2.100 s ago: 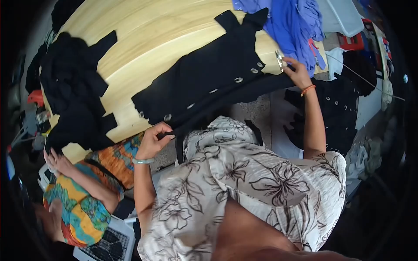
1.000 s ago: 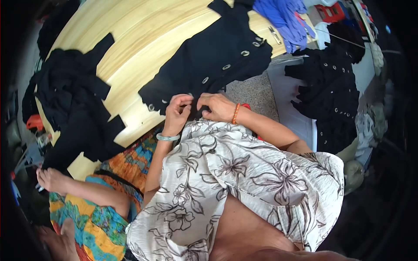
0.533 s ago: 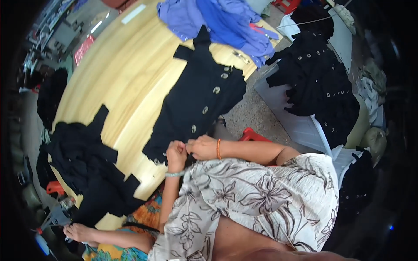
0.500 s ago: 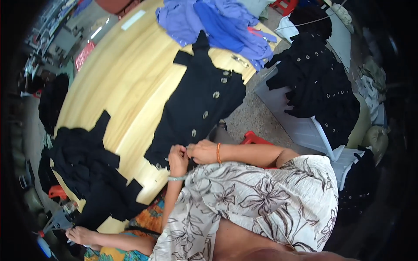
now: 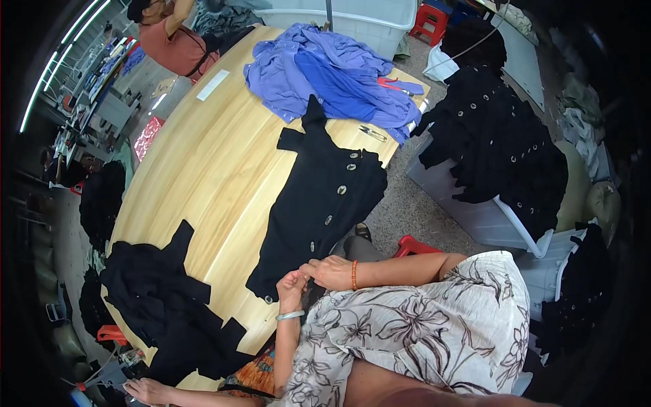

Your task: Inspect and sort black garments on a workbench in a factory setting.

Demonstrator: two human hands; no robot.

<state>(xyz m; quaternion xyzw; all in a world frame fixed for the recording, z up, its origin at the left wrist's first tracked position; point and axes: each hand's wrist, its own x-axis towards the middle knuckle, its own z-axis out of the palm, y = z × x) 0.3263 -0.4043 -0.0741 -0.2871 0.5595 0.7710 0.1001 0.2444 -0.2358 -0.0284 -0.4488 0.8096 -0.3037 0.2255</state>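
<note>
A black garment (image 5: 298,203) with a row of large ringed buttons down one side lies spread on the wooden table, its lower edge toward me. My left hand (image 5: 292,285), with a pale bangle at the wrist, is closed at that edge, fingertips pinched. Against it, my right hand (image 5: 329,273), wearing an orange bead bracelet, is closed too, at the lower end of the button row. Both hands appear to pinch the garment's edge; the exact spot between the fingertips is hidden.
Another black garment (image 5: 163,305) lies bunched at left, with a co-worker's hand (image 5: 148,391) below it. Purple garments (image 5: 325,74) and a safety pin (image 5: 373,133) lie on the table's far end. Black garments (image 5: 495,136) drape over a bin at right, near a red stool (image 5: 415,245).
My view has tilted up, so the table and hands sit lower in the picture. A person in a reddish shirt shows more at the far left. My hands remain together at the garment's edge.
</note>
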